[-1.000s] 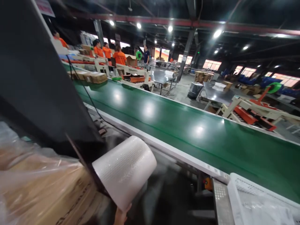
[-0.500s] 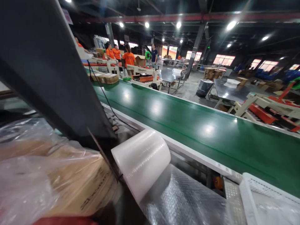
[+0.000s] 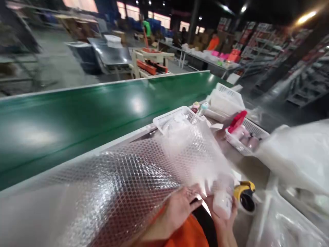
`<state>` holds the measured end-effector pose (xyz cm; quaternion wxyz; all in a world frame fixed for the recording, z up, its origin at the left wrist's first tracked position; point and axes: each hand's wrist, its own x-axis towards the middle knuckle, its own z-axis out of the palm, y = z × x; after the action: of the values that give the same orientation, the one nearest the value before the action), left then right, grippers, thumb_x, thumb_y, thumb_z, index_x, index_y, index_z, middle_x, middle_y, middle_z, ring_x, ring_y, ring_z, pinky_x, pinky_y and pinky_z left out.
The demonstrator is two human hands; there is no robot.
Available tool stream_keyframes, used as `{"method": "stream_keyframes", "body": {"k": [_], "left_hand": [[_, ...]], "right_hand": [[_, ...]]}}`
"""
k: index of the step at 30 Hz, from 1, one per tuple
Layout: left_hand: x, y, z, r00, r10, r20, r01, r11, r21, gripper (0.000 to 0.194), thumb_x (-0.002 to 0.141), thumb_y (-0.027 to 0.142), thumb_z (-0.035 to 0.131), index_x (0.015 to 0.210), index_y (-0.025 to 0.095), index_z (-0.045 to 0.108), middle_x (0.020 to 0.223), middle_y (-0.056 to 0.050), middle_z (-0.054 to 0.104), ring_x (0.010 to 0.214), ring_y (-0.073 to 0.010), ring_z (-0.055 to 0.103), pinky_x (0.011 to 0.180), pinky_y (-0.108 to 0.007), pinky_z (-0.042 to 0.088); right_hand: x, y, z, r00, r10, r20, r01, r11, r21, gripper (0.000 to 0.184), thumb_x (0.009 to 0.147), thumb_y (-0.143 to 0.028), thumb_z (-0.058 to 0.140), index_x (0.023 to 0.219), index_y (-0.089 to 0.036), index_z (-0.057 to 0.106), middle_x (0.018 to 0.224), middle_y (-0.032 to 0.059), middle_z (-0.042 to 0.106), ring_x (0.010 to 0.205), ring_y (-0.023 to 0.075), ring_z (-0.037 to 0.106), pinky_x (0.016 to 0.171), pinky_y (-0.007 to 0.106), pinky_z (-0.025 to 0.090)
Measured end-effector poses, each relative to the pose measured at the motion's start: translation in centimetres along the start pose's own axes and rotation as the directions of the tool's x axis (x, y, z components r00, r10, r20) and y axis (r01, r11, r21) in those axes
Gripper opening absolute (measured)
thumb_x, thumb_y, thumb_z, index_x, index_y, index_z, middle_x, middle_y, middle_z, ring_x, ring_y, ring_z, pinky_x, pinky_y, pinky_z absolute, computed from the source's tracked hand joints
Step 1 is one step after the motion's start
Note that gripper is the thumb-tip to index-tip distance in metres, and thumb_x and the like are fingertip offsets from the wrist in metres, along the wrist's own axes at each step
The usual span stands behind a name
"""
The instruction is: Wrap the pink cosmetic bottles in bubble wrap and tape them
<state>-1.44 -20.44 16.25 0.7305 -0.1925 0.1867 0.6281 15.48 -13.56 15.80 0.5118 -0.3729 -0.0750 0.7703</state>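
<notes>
A wide sheet of clear bubble wrap [image 3: 133, 178] stretches across the front, from the lower left to the baskets. My left hand [image 3: 178, 207] is closed on the near edge of this sheet, though its fingertips are partly covered by the film. Just right of it, my right hand [image 3: 222, 223] is wrapped round a pale pinkish-white bottle [image 3: 222, 202]. The bottle is tilted, and its far part sits behind or under the film. Beside my right hand lies a yellow and black tape dispenser [image 3: 244, 195].
A green conveyor belt [image 3: 110, 106] runs beyond the wrap. White baskets [image 3: 164, 120] stand past the sheet; a smaller basket [image 3: 235, 145] holds pink items. White plastic film [image 3: 298, 154] bulges at right. A person in orange [image 3: 213, 42] is far off.
My view has swung right, away from the dark post and the wrap roll. Both hands, the bottle and the tape dispenser now show.
</notes>
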Motion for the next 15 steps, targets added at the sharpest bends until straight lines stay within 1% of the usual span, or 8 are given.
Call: {"method": "stream_keyframes", "body": {"k": [1, 2, 4, 5, 7, 8, 11, 15], "left_hand": [[0.3, 0.9, -1.3, 0.985, -0.03, -0.169, 0.026, 0.999, -0.029, 0.013, 0.089, 0.014, 0.059, 0.077, 0.017, 0.061, 0.103, -0.012, 0.076, 0.095, -0.026, 0.075, 0.1, -0.052, 0.055], [0.7, 1.7, -2.8, 0.947, -0.047, -0.317, 0.031, 0.998, -0.055, 0.014, 0.092, 0.014, 0.055, 0.078, 0.018, 0.058, 0.098, -0.011, 0.076, 0.091, -0.0245, 0.075, 0.097, -0.049, 0.057], [1.5, 2.6, -6.2, 0.859, -0.088, -0.505, 0.053, 0.995, -0.082, 0.01, 0.093, 0.015, 0.053, 0.085, 0.017, 0.058, 0.093, -0.01, 0.074, 0.088, -0.0241, 0.075, 0.089, -0.044, 0.06], [2.0, 2.6, -7.7, 0.824, -0.112, -0.555, 0.076, 0.993, -0.088, 0.007, 0.093, 0.015, 0.052, 0.092, 0.017, 0.059, 0.092, -0.011, 0.073, 0.088, -0.0247, 0.075, 0.085, -0.042, 0.061], [2.7, 2.2, -10.1, 0.774, -0.165, -0.611, 0.135, 0.986, -0.096, 0.015, 0.093, 0.013, 0.051, 0.105, 0.014, 0.059, 0.092, -0.013, 0.071, 0.086, -0.0261, 0.075, 0.079, -0.04, 0.062], [3.2, 1.9, -11.0, 0.759, -0.184, -0.625, 0.158, 0.983, -0.098, 0.02, 0.092, 0.012, 0.05, 0.11, 0.013, 0.059, 0.093, -0.013, 0.071, 0.086, -0.0266, 0.075, 0.077, -0.04, 0.062], [4.5, 1.2, -12.7, 0.711, -0.194, -0.675, 0.18, 0.979, -0.093, 0.029, 0.093, 0.013, 0.049, 0.121, 0.011, 0.055, 0.094, -0.013, 0.07, 0.081, -0.0264, 0.074, 0.074, -0.04, 0.062], [6.5, 1.6, -14.6, 0.658, -0.143, -0.739, 0.163, 0.986, -0.045, 0.032, 0.094, 0.012, 0.045, 0.126, 0.011, 0.052, 0.089, -0.01, 0.068, 0.07, -0.0223, 0.069, 0.072, -0.037, 0.06]], "right_hand": [[0.6, -0.1, 0.3, 0.999, -0.04, 0.019, 0.04, 0.999, 0.009, 0.043, 0.067, -0.058, 0.076, 0.104, -0.034, 0.074, 0.098, 0.0037, 0.077, 0.115, 0.0369, 0.068, 0.095, 0.065, 0.054], [1.3, -0.3, 0.6, 0.997, -0.071, 0.028, 0.071, 0.997, 0.009, 0.046, 0.065, -0.058, 0.075, 0.105, -0.034, 0.074, 0.096, 0.0033, 0.077, 0.117, 0.0388, 0.067, 0.099, 0.07, 0.05], [2.6, -0.7, 1.1, 0.993, -0.118, -0.024, 0.118, 0.993, 0.006, 0.045, 0.064, -0.054, 0.074, 0.103, -0.033, 0.072, 0.091, 0.001, 0.077, 0.11, 0.0363, 0.071, 0.106, 0.072, 0.043], [3.1, -0.9, 1.1, 0.987, -0.14, -0.074, 0.141, 0.99, 0.007, 0.041, 0.064, -0.05, 0.075, 0.1, -0.032, 0.072, 0.089, -0.0008, 0.077, 0.103, 0.0336, 0.073, 0.107, 0.071, 0.043], [4.1, -1.1, 0.5, 0.975, -0.172, -0.14, 0.176, 0.984, 0.013, 0.037, 0.062, -0.046, 0.076, 0.096, -0.031, 0.071, 0.086, -0.0031, 0.077, 0.097, 0.0308, 0.074, 0.108, 0.069, 0.043], [4.5, -1.2, 0.1, 0.973, -0.181, -0.143, 0.185, 0.983, 0.013, 0.037, 0.061, -0.045, 0.076, 0.094, -0.031, 0.071, 0.084, -0.0032, 0.077, 0.098, 0.0317, 0.074, 0.107, 0.069, 0.044], [5.7, -1.3, -1.8, 0.979, -0.169, -0.112, 0.167, 0.985, -0.032, 0.036, 0.06, -0.048, 0.078, 0.089, -0.028, 0.07, 0.079, -0.0012, 0.076, 0.102, 0.0353, 0.074, 0.103, 0.069, 0.048], [6.7, -2.1, -4.3, 0.967, -0.175, -0.184, 0.161, 0.983, -0.087, 0.033, 0.059, -0.049, 0.079, 0.081, -0.026, 0.069, 0.077, 0.0003, 0.076, 0.097, 0.0313, 0.076, 0.097, 0.058, 0.056]]}}
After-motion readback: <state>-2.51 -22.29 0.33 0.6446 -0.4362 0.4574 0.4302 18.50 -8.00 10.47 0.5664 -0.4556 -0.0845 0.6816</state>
